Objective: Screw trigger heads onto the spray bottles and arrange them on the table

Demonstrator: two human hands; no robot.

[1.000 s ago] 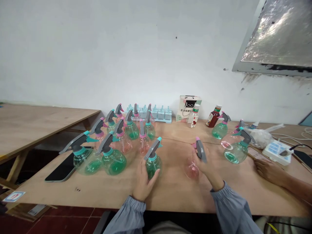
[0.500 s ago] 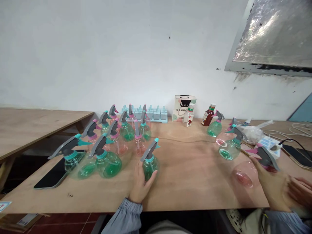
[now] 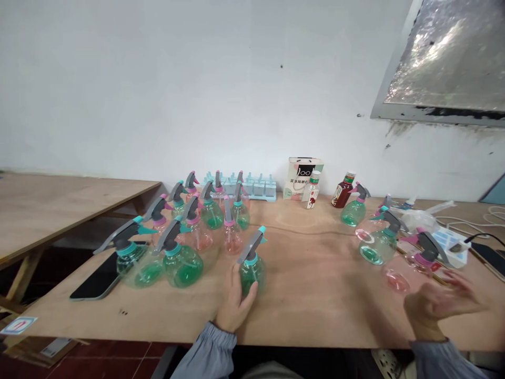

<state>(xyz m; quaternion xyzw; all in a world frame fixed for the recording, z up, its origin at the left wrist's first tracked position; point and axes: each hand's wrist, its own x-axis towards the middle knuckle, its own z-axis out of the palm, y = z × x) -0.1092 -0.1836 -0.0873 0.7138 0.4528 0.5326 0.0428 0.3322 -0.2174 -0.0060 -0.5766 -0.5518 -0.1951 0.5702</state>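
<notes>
My left hand (image 3: 235, 302) is wrapped round the lower left side of a green spray bottle (image 3: 251, 271) with a grey and teal trigger head. The bottle appears to stand on the table at the middle front. At the right, my right hand (image 3: 437, 302) hovers over the table, somewhat blurred, its fingers stretched to the right and nothing seen in them. Just beyond it is a clear pink spray bottle (image 3: 404, 271) with a grey and pink head, apart from the hand. Behind that bottle are a green spray bottle (image 3: 376, 245) and a pink one (image 3: 366, 227).
Several green and pink spray bottles (image 3: 183, 263) crowd the left side, beside a black phone (image 3: 92, 281). Along the wall are a pale blue ice-pop mould (image 3: 260, 189), a paper bag (image 3: 295, 179), a white bottle (image 3: 311, 192) and a dark red bottle (image 3: 342, 192). Cables lie far right.
My right hand has come away from the pink spray bottle and drawn nearer, its fingers now extended. Another hand at the right edge is gone from view. My left hand keeps its hold.
</notes>
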